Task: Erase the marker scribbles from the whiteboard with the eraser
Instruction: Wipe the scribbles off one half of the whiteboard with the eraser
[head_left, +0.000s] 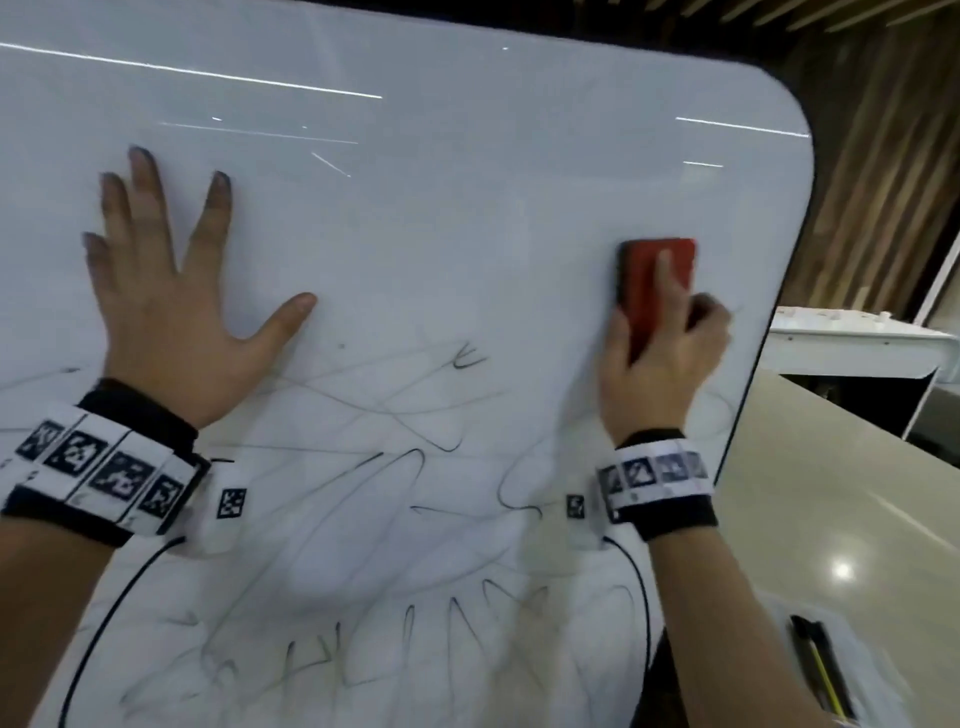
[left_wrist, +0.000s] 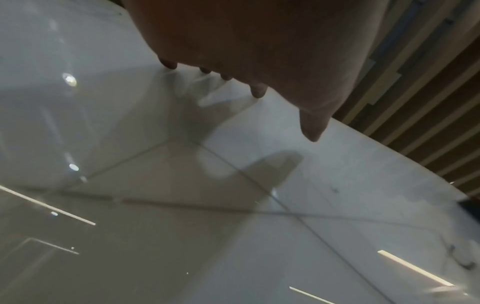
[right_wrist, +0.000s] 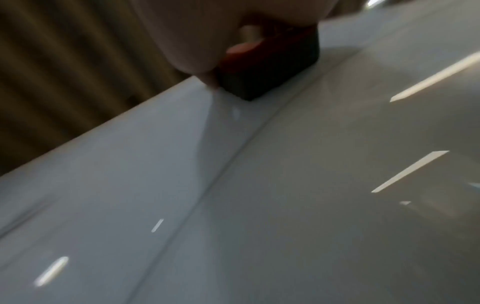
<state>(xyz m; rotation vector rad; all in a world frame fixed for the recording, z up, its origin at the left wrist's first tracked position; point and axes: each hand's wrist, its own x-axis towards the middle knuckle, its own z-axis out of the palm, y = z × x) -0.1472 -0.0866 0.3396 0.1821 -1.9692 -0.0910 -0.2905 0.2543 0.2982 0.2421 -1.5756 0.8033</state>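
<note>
A glossy whiteboard (head_left: 467, 197) fills the head view, its upper half wiped white. Dark marker scribbles (head_left: 395, 519) cover its lower half. My right hand (head_left: 660, 343) grips a red eraser (head_left: 649, 270) with a dark pad and holds it flat on the board near the right edge. In the right wrist view the eraser (right_wrist: 265, 72) sits pad-down on the board (right_wrist: 285, 205) under my fingers. My left hand (head_left: 171, 291) lies flat on the board (left_wrist: 337, 174) at the left with fingers spread; its fingertips (left_wrist: 257, 91) touch the surface.
Right of the board runs a pale shiny floor (head_left: 831, 519). A white table (head_left: 857, 338) stands further back before a wood-slat wall (head_left: 893, 182). A dark marker with a yellow stripe (head_left: 823, 670) lies on white paper at the bottom right.
</note>
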